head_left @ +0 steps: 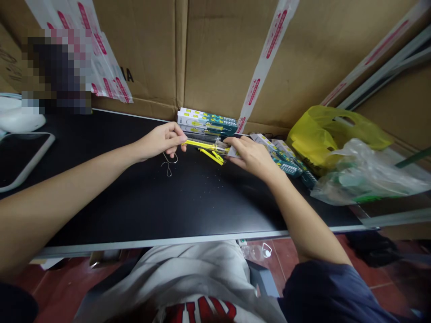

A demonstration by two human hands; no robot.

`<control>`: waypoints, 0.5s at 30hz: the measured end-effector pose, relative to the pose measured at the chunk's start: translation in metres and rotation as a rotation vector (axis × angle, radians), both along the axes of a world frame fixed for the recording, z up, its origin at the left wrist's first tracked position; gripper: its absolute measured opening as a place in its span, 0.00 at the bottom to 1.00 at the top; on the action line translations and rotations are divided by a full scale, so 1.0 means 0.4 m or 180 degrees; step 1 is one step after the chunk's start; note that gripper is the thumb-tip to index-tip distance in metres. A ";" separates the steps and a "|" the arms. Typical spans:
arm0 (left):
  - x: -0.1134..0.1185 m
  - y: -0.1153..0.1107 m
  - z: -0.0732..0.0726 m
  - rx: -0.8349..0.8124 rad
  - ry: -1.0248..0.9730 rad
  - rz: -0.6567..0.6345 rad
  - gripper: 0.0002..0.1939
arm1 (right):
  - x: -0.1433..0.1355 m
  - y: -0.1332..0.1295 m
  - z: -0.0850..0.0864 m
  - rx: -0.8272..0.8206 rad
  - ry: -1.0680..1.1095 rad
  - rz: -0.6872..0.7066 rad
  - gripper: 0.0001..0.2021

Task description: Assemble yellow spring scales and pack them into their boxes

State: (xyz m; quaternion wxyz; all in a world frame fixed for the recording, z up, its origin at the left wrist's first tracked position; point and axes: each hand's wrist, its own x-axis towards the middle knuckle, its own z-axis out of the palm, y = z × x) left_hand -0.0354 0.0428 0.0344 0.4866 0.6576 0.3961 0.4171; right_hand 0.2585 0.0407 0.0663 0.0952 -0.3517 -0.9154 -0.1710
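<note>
My left hand (167, 140) is closed, its fingertips pinching the left end of a thin yellow rod (198, 144) held level above the black table. The rod's right end runs into a clear plastic sleeve (220, 147). Around that sleeve, my right hand (249, 154) is closed, with a bit of white showing by its fingers. On the table just below lie yellow plastic pieces (212, 155), partly overlapped by the rod. A bent wire hook (169, 168) shows beneath my left hand; whether it touches the fingers I cannot tell.
White and teal printed boxes (207, 122) are stacked at the back, with more boxes (286, 157) right of my right hand. Further right are a yellow plastic bag (310, 139) and a clear bag (363, 175). A phone (23, 157) lies left. Cardboard cartons (215, 54) stand behind.
</note>
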 end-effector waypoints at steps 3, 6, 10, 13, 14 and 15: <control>0.008 -0.007 0.001 0.0067 0.0118 0.0002 0.13 | -0.010 -0.011 -0.003 -0.0153 0.0065 -0.0066 0.21; 0.033 -0.026 -0.003 0.0041 0.0254 -0.0004 0.14 | -0.028 -0.026 -0.012 -0.0289 0.0063 0.0054 0.23; 0.077 -0.058 -0.015 -0.0013 0.0340 -0.0170 0.14 | -0.055 -0.045 -0.033 -0.0402 0.0128 0.0325 0.23; 0.095 -0.074 -0.019 0.0011 0.0302 -0.0068 0.14 | -0.067 -0.051 -0.049 -0.0433 0.0212 0.0421 0.24; 0.098 -0.077 -0.020 0.0017 0.0308 -0.0059 0.13 | -0.070 -0.052 -0.053 -0.0443 0.0250 0.0441 0.25; 0.099 -0.079 -0.020 0.0028 0.0332 -0.0069 0.13 | -0.072 -0.054 -0.056 -0.0450 0.0291 0.0457 0.25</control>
